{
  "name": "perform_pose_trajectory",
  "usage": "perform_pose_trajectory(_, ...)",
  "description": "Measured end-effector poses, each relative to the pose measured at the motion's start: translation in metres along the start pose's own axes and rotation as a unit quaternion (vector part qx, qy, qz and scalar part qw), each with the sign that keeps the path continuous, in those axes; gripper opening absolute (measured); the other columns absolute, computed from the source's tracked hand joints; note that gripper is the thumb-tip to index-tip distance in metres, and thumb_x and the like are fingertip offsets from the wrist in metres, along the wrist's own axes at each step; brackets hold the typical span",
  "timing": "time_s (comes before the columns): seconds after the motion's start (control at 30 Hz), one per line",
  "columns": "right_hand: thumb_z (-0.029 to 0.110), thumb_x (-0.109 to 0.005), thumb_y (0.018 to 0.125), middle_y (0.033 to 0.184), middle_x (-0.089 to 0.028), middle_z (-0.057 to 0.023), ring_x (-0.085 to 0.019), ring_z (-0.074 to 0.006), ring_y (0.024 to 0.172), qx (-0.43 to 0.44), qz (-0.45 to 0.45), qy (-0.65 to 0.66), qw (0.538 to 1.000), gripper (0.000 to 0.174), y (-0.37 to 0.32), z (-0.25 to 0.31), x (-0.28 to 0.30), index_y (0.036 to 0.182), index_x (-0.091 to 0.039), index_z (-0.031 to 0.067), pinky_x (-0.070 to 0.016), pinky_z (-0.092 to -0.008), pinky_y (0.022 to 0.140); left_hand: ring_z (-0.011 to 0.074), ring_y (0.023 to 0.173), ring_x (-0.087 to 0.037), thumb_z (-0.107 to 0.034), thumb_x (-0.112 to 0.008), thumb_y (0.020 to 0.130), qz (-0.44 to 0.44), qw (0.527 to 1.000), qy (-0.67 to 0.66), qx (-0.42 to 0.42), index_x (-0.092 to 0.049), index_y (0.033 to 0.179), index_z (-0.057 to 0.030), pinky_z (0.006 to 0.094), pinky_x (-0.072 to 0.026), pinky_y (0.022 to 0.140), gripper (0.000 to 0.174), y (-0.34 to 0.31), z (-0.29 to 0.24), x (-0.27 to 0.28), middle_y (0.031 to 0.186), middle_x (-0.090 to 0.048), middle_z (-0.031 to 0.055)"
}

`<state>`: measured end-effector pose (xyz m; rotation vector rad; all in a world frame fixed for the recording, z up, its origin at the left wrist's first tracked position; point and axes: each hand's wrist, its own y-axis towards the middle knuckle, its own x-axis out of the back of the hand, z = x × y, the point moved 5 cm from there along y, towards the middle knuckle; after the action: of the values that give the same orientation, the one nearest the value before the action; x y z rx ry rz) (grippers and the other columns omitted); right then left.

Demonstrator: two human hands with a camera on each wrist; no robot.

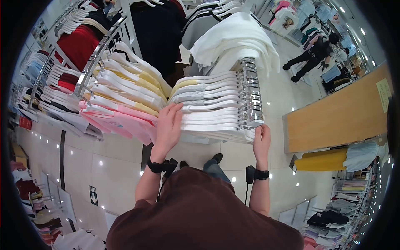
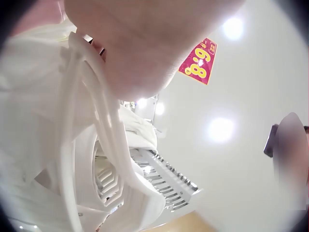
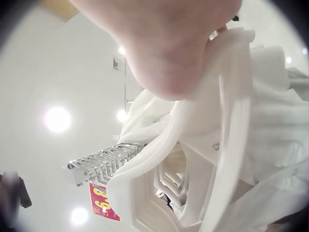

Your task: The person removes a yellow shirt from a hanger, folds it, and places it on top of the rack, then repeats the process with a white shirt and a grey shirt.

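A row of white shirts (image 1: pixel 210 126) on white hangers (image 3: pixel 235 111) hangs from a metal rail (image 1: pixel 255 123) by silver hooks (image 1: pixel 250 89). My left hand (image 1: pixel 167 127) grips the shoulder ends at the left of this row, its fingers reaching over them. At the opposite end, my right hand (image 1: pixel 261 141) pinches the shoulder of the front white shirt, just below the rail's tip. Both wrist views look up at the hangers from below; the palms hide most of the fingers there. Pink shirts (image 1: pixel 129 121) hang close beside my left hand.
White and yellow shirts (image 1: pixel 125 81) fill a second rail (image 1: pixel 98 54) on the left. A white garment pile (image 1: pixel 237 39) lies over the rail's far end. A wooden panel (image 1: pixel 333 114) stands to the right. Another person (image 1: pixel 314 56) is in the aisle beyond.
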<state>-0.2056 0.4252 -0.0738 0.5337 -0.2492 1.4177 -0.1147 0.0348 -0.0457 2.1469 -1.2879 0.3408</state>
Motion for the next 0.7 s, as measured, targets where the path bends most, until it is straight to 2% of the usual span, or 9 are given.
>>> perform_pose_trajectory(0.1,0.029,-0.058,0.114,0.121,-0.07,-0.0111,-0.065,-0.0208,0.108,0.044,0.011,-0.054,0.997,0.035,0.007,-0.023,-0.001,0.133,-0.067,0.0016,-0.0521,-0.0361,0.098,0.0344,0.118,-0.065,-0.019,-0.058,0.11,0.049,0.992,-0.097,0.067,-0.071,0.129,-0.0022,0.0407,-0.0504,0.103,0.029,-0.006,0.009,0.001,0.127,-0.069,0.0178)
perform_pose_trajectory(0.17,0.03,-0.058,0.114,0.116,-0.07,-0.0085,-0.065,-0.0181,0.103,0.078,0.029,-0.089,0.993,0.034,0.014,-0.027,0.005,0.132,-0.067,0.0028,-0.0527,-0.0346,0.095,0.0315,0.111,-0.067,-0.019,-0.059,0.109,0.054,0.992,-0.097,0.066,-0.071,0.127,-0.0015,0.0386,-0.0515,0.099,0.028,-0.011,0.012,0.004,0.12,-0.071,0.0162)
perform_pose_trajectory(0.2,0.032,-0.057,0.114,0.111,-0.071,-0.0058,-0.066,-0.0158,0.101,-0.074,0.089,-0.013,0.993,0.033,0.016,-0.036,0.006,0.131,-0.069,0.0057,-0.0528,-0.0336,0.094,0.0286,0.105,-0.069,-0.018,-0.06,0.109,0.059,0.991,-0.097,0.064,-0.072,0.125,-0.0008,0.0366,-0.0526,0.095,0.026,-0.013,0.011,0.005,0.114,-0.073,0.0145)
perform_pose_trajectory(0.23,0.033,-0.056,0.114,0.106,-0.071,-0.0031,-0.066,-0.0134,0.099,-0.223,0.145,0.064,0.962,0.033,0.012,-0.046,0.004,0.131,-0.07,0.0086,-0.053,-0.0326,0.093,0.0286,0.105,-0.069,-0.018,-0.06,0.109,0.06,0.991,-0.097,0.063,-0.072,0.125,-0.0008,0.0366,-0.0526,0.095,0.026,-0.016,0.01,0.007,0.114,-0.073,0.0145)
perform_pose_trajectory(0.37,0.037,-0.055,0.115,0.11,-0.074,-0.0029,-0.068,-0.0109,0.099,-0.205,0.187,0.115,0.954,0.037,0.011,-0.058,0.007,0.135,-0.069,0.0092,-0.0546,-0.0313,0.093,0.0208,0.096,-0.07,-0.017,-0.06,0.109,0.091,0.975,-0.17,0.112,-0.073,0.119,-0.0001,0.0332,-0.0532,0.09,0.023,-0.022,0.014,0.01,0.103,-0.075,0.0117)
perform_pose_trajectory(0.4,0.038,-0.054,0.115,0.116,-0.075,-0.0054,-0.07,-0.0128,0.103,-0.243,0.206,0.194,0.928,0.04,0.006,-0.057,0.004,0.136,-0.068,0.0063,-0.0554,-0.0316,0.095,0.0185,0.094,-0.07,-0.017,-0.06,0.109,0.082,0.973,-0.181,0.114,-0.073,0.117,0.0002,0.0324,-0.0533,0.089,0.023,-0.023,0.014,0.011,0.101,-0.075,0.0106)
perform_pose_trajectory(0.53,0.038,-0.052,0.116,0.134,-0.073,-0.0122,-0.072,-0.0192,0.117,-0.362,0.196,0.364,0.835,0.047,-0.006,-0.062,-0.008,0.14,-0.064,-0.0003,-0.0576,-0.0347,0.101,0.0206,0.091,-0.07,-0.017,-0.06,0.109,0.09,0.98,-0.145,0.101,-0.073,0.115,-0.0001,0.0331,-0.0533,0.086,0.022,-0.006,0.001,0.019,0.098,-0.074,0.0117)
perform_pose_trajectory(0.63,0.039,-0.051,0.116,0.136,-0.073,-0.0132,-0.072,-0.0221,0.12,-0.354,0.19,0.403,0.822,0.048,-0.005,-0.081,-0.009,0.144,-0.062,0.0007,-0.0576,-0.0363,0.105,0.0228,0.089,-0.071,-0.018,-0.06,0.109,0.116,0.989,-0.063,0.06,-0.072,0.114,0.0,0.0337,-0.0533,0.084,0.022,0.006,-0.005,0.014,0.096,-0.074,0.014)
perform_pose_trajectory(0.7,0.039,-0.052,0.116,0.137,-0.073,-0.0125,-0.072,-0.0222,0.12,-0.35,0.189,0.414,0.819,0.049,-0.004,-0.091,-0.014,0.144,-0.062,0.0004,-0.0579,-0.0364,0.104,0.0133,0.088,-0.067,-0.016,-0.062,0.109,0.125,0.989,-0.06,0.049,-0.071,0.117,0.003,0.0299,-0.0527,0.083,0.022,0.012,-0.014,0.01,0.093,-0.074,0.0092)
